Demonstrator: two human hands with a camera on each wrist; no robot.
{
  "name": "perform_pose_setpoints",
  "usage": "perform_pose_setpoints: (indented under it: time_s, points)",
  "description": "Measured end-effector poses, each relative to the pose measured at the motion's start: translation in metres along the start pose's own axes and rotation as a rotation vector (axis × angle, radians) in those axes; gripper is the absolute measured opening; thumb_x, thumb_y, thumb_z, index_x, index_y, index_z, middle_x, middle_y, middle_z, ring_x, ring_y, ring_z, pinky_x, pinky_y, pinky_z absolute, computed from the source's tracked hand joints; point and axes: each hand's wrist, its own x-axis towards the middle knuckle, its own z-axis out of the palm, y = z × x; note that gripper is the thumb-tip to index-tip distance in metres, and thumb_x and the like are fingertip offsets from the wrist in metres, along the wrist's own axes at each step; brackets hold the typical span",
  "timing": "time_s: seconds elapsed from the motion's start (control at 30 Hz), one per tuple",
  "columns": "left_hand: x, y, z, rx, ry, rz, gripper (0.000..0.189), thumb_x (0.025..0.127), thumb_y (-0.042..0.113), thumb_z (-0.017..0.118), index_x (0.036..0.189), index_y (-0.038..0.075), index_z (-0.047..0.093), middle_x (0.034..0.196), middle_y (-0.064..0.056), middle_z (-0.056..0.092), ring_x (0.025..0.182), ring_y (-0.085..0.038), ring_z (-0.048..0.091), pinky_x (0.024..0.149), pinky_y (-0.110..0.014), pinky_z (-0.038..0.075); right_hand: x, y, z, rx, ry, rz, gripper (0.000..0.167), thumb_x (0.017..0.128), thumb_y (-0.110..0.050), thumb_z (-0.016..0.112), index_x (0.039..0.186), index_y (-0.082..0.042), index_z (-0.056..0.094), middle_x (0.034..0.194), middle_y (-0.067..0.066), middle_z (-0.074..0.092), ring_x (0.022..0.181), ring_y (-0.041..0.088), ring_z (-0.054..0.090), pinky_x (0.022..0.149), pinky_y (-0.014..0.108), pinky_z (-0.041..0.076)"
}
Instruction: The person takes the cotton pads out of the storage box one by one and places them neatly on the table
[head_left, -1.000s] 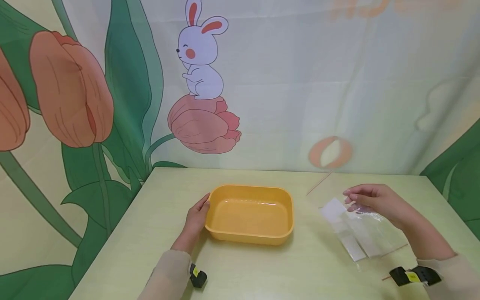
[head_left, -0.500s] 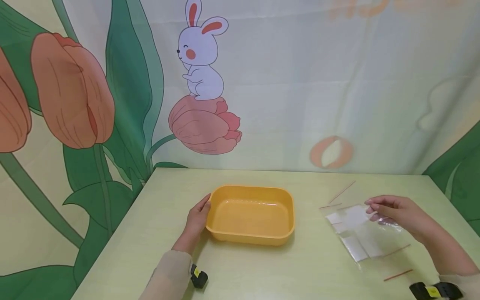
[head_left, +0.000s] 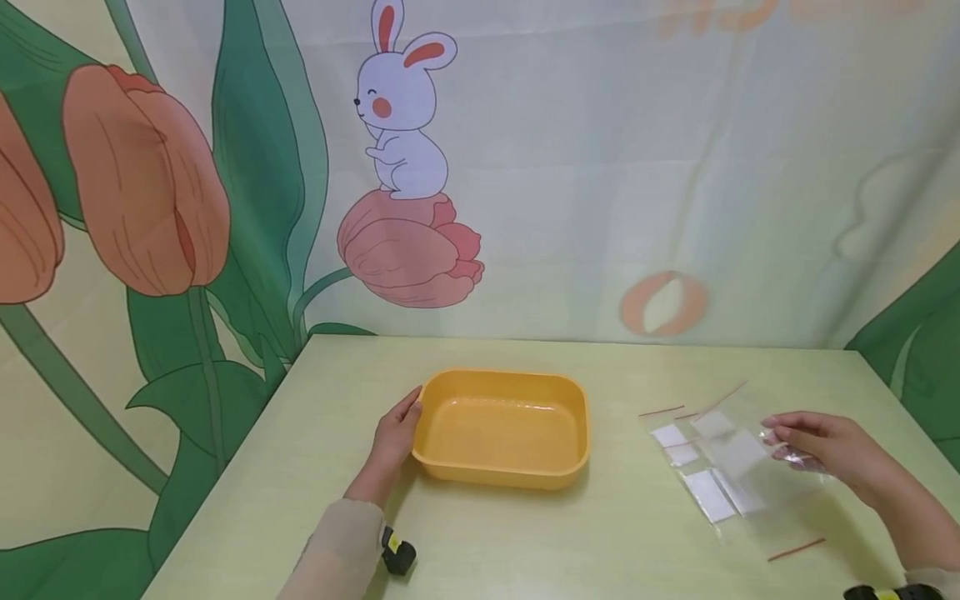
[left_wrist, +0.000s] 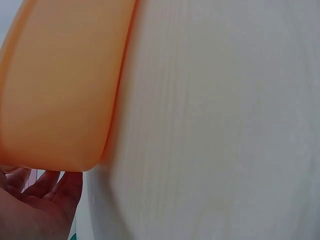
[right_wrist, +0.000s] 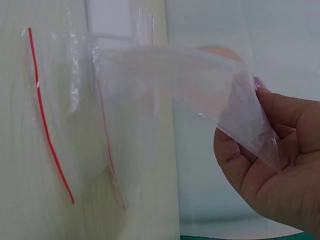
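Observation:
A yellow plastic tray (head_left: 501,429) stands on the table, its inside bare. At its left end my left hand (head_left: 396,429) holds the wall by the rim; the left wrist view shows the fingers against the tray's end (left_wrist: 60,90). On the right, my right hand (head_left: 825,450) pinches the corner of a clear zip bag (right_wrist: 200,85) between thumb and fingers. That bag slants up off others beneath it. Further clear zip bags with red seal strips (head_left: 797,550) lie there overlapping, and white rectangular pieces (head_left: 708,496) show through the plastic.
The pale yellow-green table (head_left: 480,550) ends at a hanging cloth (head_left: 555,167) printed with tulips and a rabbit. Black wrist devices (head_left: 397,554) are strapped at the sleeves.
My right hand has moved to the right and toward me, drawing the pinched zip bag along over the other bags. The left hand and the yellow tray have stayed in place.

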Motion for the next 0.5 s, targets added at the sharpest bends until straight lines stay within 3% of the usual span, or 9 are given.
perform_pose_setpoints:
  time_s: [0.27,0.4,0.5]
  points:
    - [0.000,-0.001,0.000,-0.007,0.002,0.007,0.047,0.111,0.024,0.040,0.157,0.013,0.041,0.167,-0.014,0.033,0.158,-0.037,0.026,0.131,-0.051,0.026,-0.001,0.017,-0.007,0.006,0.035,0.029,0.042,0.109,-0.018,0.048,0.134,0.017,0.052,0.096,-0.024,0.069,0.088,-0.005,0.069,0.080,0.018,0.062]
    - [0.000,0.001,0.000,-0.005,0.000,0.016,0.048,0.112,0.026,0.039,0.158,0.013,0.040,0.167,-0.015,0.033,0.158,-0.038,0.026,0.131,-0.052,0.026,-0.002,0.025,-0.013,0.034,0.025,0.025,0.027,0.109,-0.019,0.048,0.124,-0.008,0.068,0.096,-0.027,0.069,0.088,-0.006,0.069,0.079,0.018,0.062]
    - [-0.001,0.002,0.000,-0.005,-0.001,0.019,0.048,0.112,0.027,0.039,0.158,0.013,0.040,0.167,-0.015,0.033,0.158,-0.038,0.025,0.131,-0.052,0.025,-0.001,0.029,-0.018,0.044,0.019,0.033,0.024,0.110,-0.020,0.048,0.112,-0.031,0.070,0.095,-0.029,0.068,0.089,-0.007,0.069,0.078,0.017,0.061]
